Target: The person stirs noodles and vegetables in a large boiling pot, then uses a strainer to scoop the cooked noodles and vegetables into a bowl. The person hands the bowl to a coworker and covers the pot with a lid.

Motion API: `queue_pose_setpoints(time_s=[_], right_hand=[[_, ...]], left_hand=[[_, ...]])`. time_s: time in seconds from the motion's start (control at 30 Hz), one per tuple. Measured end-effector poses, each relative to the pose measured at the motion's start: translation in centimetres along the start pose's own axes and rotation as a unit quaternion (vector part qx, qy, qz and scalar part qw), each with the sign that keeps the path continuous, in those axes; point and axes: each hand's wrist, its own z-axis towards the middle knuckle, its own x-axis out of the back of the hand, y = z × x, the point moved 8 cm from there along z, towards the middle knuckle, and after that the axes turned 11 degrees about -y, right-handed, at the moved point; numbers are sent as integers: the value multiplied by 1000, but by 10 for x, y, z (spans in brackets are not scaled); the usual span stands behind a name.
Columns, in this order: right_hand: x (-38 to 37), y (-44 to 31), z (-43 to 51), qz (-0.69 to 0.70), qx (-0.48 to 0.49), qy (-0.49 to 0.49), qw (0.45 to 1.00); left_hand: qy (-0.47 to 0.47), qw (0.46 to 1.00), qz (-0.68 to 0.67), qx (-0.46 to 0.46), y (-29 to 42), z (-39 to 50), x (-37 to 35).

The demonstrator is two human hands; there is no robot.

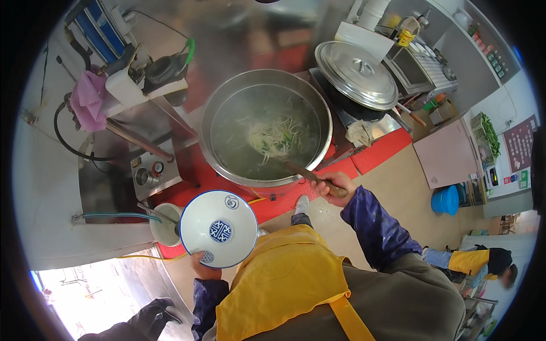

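Observation:
My left hand point(205, 267) grips the lower rim of a white bowl point(234, 245) with blue patterns and a blue edge; its inside shows and holds no food. My right hand point(335, 187) is closed around the wooden handle point(313, 177) of a utensil whose head lies in the big steel pot point(325, 140). Pale strands, which look like noodles or sprouts point(275, 138), and some green pieces lie gathered over that head in cloudy, steaming liquid. The utensil's exact kind is hidden by them. The bowl is left of and below the pot, apart from it.
A lidded wok point(360, 74) stands on a stove right of the pot, a cloth point(359, 133) beside it. A whitish bucket point(164, 230) with a long-handled tool stands behind the bowl. Farther right are a blue bucket point(445, 200) and a person in a yellow apron point(469, 261). Dark-clothed legs point(149, 317) show lower left.

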Motion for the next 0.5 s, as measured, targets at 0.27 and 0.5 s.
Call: queue_pose_setpoints(time_s=[0.27, 0.5], right_hand=[[9, -37, 33, -340, 93, 109, 930], [-2, -9, 12, -397, 106, 74, 909]], left_hand=[[-11, 1000, 13, -5, 0, -2, 0], [19, 1000, 16, 9, -1, 3, 5]])
